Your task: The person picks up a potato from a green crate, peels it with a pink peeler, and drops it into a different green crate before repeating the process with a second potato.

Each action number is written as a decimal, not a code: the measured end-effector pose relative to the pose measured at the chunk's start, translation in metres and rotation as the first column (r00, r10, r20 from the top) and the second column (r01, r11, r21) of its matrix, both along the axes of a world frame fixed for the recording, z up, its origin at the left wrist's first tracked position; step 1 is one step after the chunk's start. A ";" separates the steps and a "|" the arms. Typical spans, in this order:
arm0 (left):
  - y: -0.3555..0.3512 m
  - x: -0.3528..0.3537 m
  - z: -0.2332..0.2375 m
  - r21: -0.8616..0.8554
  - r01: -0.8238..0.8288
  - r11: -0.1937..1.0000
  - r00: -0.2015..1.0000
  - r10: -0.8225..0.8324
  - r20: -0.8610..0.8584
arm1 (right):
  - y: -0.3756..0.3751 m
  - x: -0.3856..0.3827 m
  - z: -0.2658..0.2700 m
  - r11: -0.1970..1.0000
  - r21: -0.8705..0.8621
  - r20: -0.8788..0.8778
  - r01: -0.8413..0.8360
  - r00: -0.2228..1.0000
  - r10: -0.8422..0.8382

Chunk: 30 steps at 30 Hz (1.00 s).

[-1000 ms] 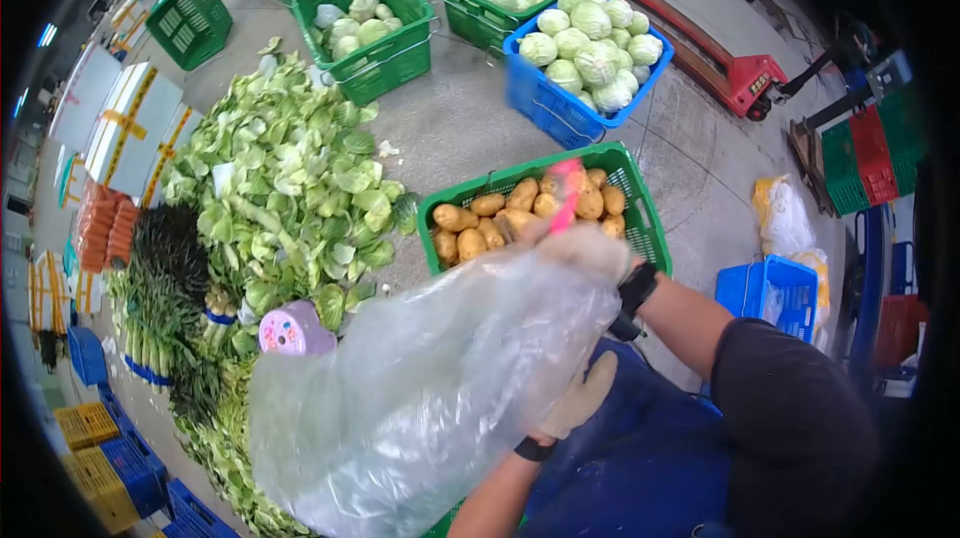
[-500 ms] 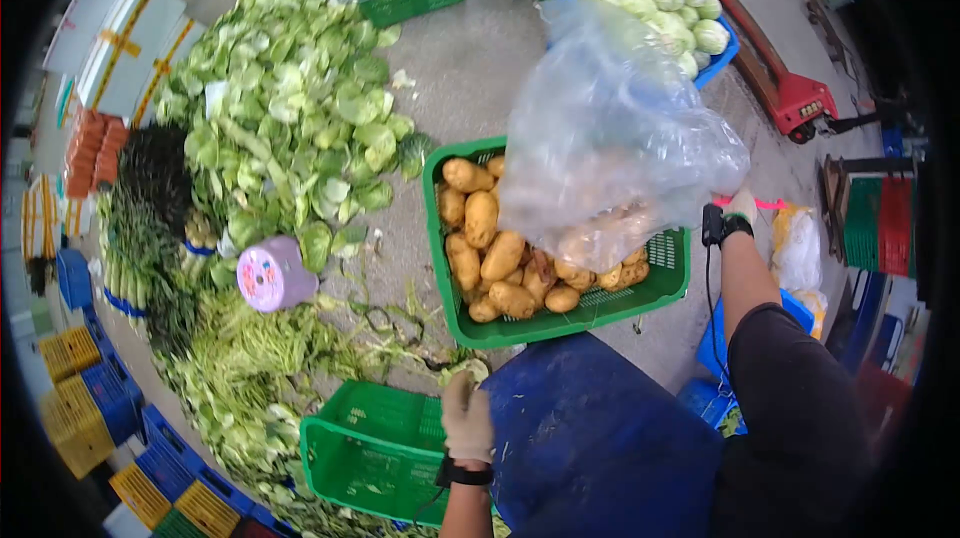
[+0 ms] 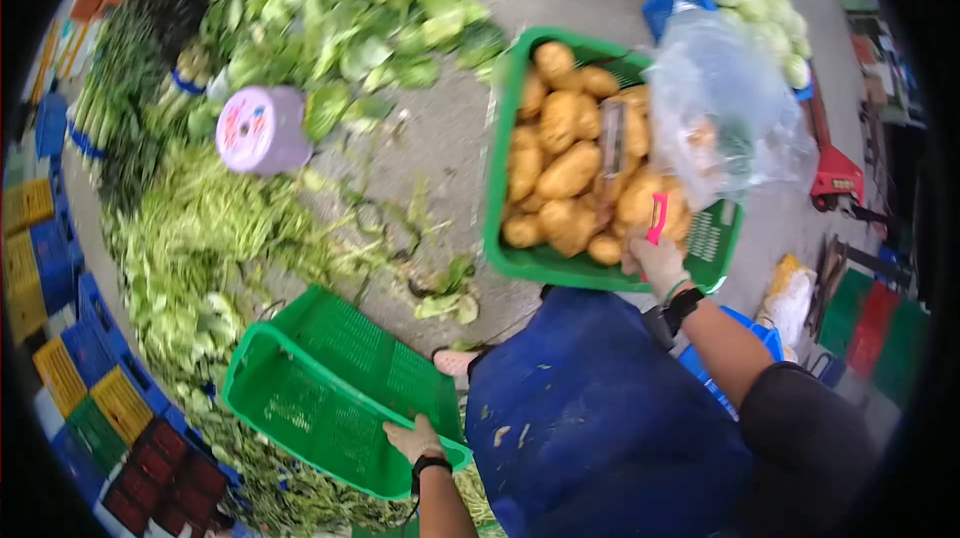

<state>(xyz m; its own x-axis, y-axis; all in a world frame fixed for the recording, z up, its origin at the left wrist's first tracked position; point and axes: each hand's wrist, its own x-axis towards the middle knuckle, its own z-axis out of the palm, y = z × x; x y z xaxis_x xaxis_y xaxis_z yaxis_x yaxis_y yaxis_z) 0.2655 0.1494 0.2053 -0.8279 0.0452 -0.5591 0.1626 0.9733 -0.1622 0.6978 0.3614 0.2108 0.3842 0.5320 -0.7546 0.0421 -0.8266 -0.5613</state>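
I see my left hand [image 3: 415,438] clamped on the near rim of the empty green crate [image 3: 320,388]. The crate sits tilted and stretches away from that hand, up and to its left. My right hand [image 3: 658,260] is clenched around a pink-handled tool [image 3: 657,217] that sticks up out of the fist. Just beyond that hand is the potato crate [image 3: 560,266], its near rim right at the hand, with potatoes [image 3: 568,171] heaped inside. A clear plastic bag [image 3: 720,103] billows above the right hand, and I cannot tell whether the fingers pinch it too. Leafy trimmings [image 3: 200,238] lie beyond the left hand.
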 end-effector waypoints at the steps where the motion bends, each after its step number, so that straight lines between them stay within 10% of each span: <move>1: -0.026 -0.016 -0.021 0.033 0.134 0.990 0.989 -0.131 -0.065 | 0.007 -0.018 -0.008 0.989 0.003 0.063 -0.149 0.987 0.148; 4: -0.058 -0.044 -0.056 0.041 0.153 0.987 0.985 -0.148 -0.093 | 0.013 -0.038 -0.082 0.746 0.145 0.508 -0.649 0.697 0.507; 10: -0.207 -0.071 -0.137 0.422 -0.080 0.903 0.962 -0.041 0.269 | 0.006 -0.014 -0.156 0.867 0.071 0.500 -0.494 0.769 0.398; 11: -0.213 -0.065 -0.141 0.427 -0.148 0.892 0.952 0.011 0.306 | 0.011 -0.026 -0.146 0.829 0.163 0.353 -0.535 0.816 0.457; 12: -0.204 -0.059 -0.139 0.386 -0.170 0.907 0.945 0.039 0.326 | 0.007 -0.011 -0.170 0.948 0.290 -0.103 -0.132 0.980 0.168; 17: -0.168 -0.048 -0.124 0.335 -0.204 0.920 0.953 0.108 0.285 | 0.008 -0.009 -0.195 0.910 0.412 -0.710 -0.041 0.613 0.348; 30: -0.163 -0.034 -0.105 0.476 -0.257 0.841 0.966 0.226 0.122 | 0.030 0.047 -0.278 0.880 0.394 -0.246 -0.267 0.892 0.381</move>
